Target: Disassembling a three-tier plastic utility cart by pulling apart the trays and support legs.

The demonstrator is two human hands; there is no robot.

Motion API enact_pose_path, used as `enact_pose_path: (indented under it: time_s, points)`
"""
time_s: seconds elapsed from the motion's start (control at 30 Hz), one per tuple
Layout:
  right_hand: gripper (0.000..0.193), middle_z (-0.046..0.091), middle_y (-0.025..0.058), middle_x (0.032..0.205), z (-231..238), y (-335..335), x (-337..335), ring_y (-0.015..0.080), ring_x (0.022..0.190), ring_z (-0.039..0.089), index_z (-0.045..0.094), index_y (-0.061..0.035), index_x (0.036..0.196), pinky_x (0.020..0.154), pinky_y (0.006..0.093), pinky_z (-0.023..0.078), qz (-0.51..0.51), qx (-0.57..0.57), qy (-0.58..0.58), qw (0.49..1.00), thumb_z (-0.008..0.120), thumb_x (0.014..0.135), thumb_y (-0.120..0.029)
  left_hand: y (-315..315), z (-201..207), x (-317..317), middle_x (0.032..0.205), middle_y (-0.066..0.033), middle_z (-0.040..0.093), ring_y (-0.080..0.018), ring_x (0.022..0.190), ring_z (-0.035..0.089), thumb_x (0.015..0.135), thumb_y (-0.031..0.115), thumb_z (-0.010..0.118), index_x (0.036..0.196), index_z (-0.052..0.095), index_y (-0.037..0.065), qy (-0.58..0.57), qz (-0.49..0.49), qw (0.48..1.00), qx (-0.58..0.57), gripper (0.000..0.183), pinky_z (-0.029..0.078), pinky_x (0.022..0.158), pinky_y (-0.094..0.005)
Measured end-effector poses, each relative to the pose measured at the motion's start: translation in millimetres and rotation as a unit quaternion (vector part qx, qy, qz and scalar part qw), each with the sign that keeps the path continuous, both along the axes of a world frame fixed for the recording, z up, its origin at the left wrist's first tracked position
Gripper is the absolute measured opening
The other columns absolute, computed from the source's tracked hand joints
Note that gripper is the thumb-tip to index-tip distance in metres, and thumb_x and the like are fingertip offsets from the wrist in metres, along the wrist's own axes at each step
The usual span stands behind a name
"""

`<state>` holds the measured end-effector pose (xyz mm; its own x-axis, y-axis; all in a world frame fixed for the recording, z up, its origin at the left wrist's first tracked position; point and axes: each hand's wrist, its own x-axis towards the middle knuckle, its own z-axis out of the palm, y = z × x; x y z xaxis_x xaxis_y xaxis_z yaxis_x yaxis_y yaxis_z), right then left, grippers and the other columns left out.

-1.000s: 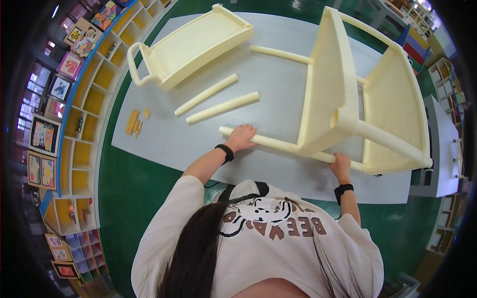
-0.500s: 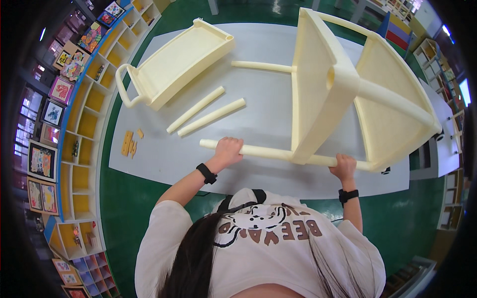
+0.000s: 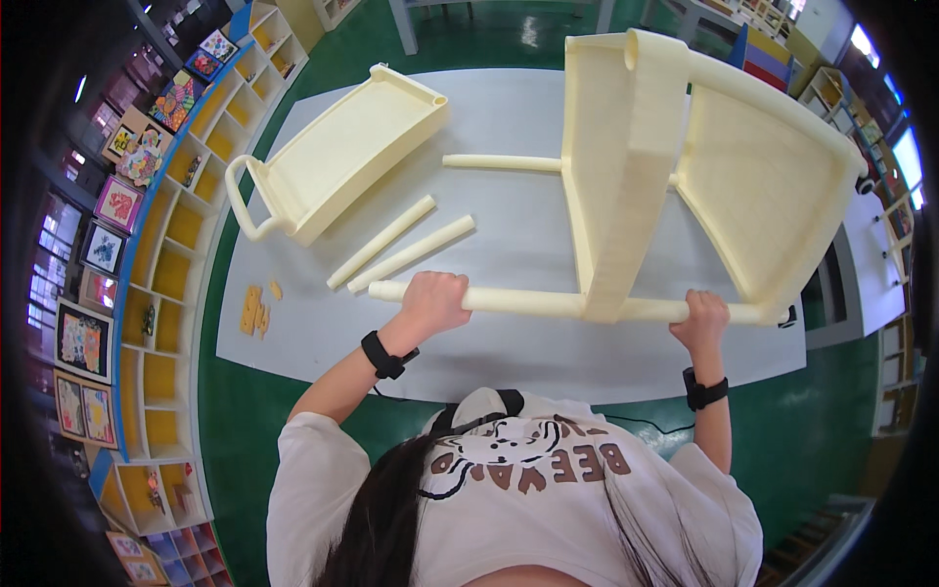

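Observation:
A cream plastic cart frame lies on its side on the right of the table. Its middle tray (image 3: 636, 186) and end tray (image 3: 763, 186) stand on edge, joined by round poles. My left hand (image 3: 435, 300) is closed around the near pole (image 3: 528, 302), close to its free left end. Between the two trays, my right hand (image 3: 702, 319) grips that same pole line. A far pole (image 3: 504, 162) sticks out leftward from the middle tray. An uncovered round socket (image 3: 631, 49) shows at the middle tray's upper corner. Black casters (image 3: 865, 184) sit on the end tray.
A loose cream tray with a handle (image 3: 352, 142) lies at the table's far left. Two loose poles, one upper (image 3: 383, 241) and one lower (image 3: 416, 251), rest beside it. Small tan pieces (image 3: 252, 309) lie near the left edge. Shelves (image 3: 161, 284) line the left side.
The cart frame has tipped away from me, its upper socket corner moving farther back. Both hands keep their grip on the near pole; they are slightly farther apart.

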<state>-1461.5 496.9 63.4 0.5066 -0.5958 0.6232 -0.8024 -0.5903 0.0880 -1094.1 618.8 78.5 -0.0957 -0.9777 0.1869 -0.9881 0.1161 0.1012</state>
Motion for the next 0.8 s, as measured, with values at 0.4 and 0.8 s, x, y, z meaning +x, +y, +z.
enact_pose_path:
  time_s: [0.4, 0.8]
  points:
    - [0.019, 0.038, 0.0082, 0.047, 53, -9, 0, 0.0261, 0.043, 0.04, 0.035, -0.0082, 0.05, 0.04, 0.0313, 0.03, 0.025, -0.056, -0.012, 0.998, 0.053, 0.043, -0.009, -4, 54, 10, 0.051, -0.0113, 0.05, -0.0286, 0.047, 0.051, 0.054, 0.015, 0.058, 0.053, 0.048, 0.005, -0.008, -0.016, 0.999, -0.033, 0.014, 0.041, 0.044, -0.0351]
    - [0.019, 0.042, 0.011, 0.046, 115, -26, 11, 0.0306, 0.043, 0.043, 0.037, -0.0067, 0.048, 0.04, 0.0351, 0.034, 0.025, -0.012, -0.005, 1.0, 0.056, 0.047, -0.01, -20, 81, 20, 0.047, -0.0055, 0.04, -0.0223, 0.043, 0.043, 0.059, 0.013, 0.062, 0.053, 0.038, 0.008, -0.097, -0.01, 0.933, -0.346, 0.025, 0.032, 0.041, -0.032]
